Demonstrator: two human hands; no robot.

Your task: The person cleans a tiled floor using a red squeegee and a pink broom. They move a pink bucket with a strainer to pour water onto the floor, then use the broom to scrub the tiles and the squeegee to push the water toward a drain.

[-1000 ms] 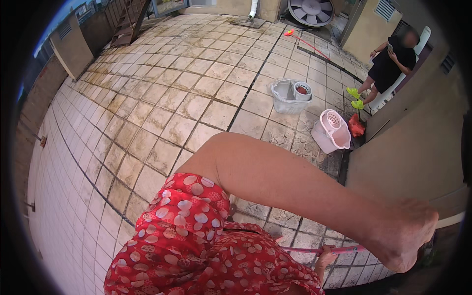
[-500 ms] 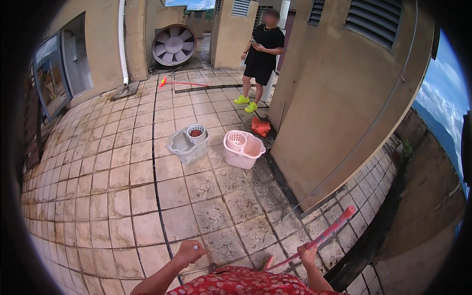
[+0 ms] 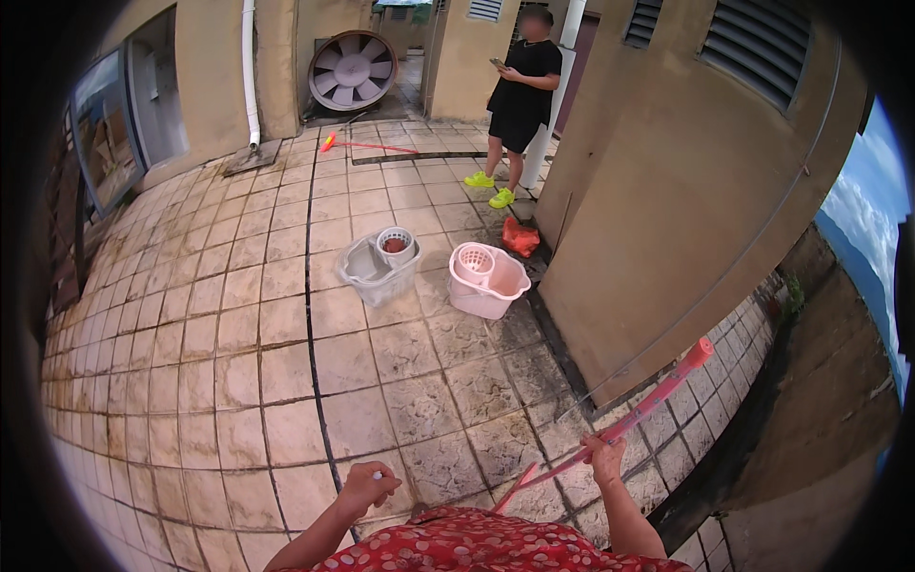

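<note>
Pink mop handle point(image 3: 637, 417) — long, thin, slanted — gripped in right hand point(image 3: 605, 459), left hand point(image 3: 367, 488) loosely curled.

head cam | looks down and forward from above | tiled floor point(image 3: 238, 362) near | single view

Open tiles ahead, clutter by the wall

Bare tiled floor point(image 3: 238, 381) lies before both hands; farther off, a grey bucket point(image 3: 374, 269) and pink bucket point(image 3: 487, 279) stand side by side, the beige wall point(image 3: 667, 210) closes the right, a person point(image 3: 519, 95) stands beyond.
</note>
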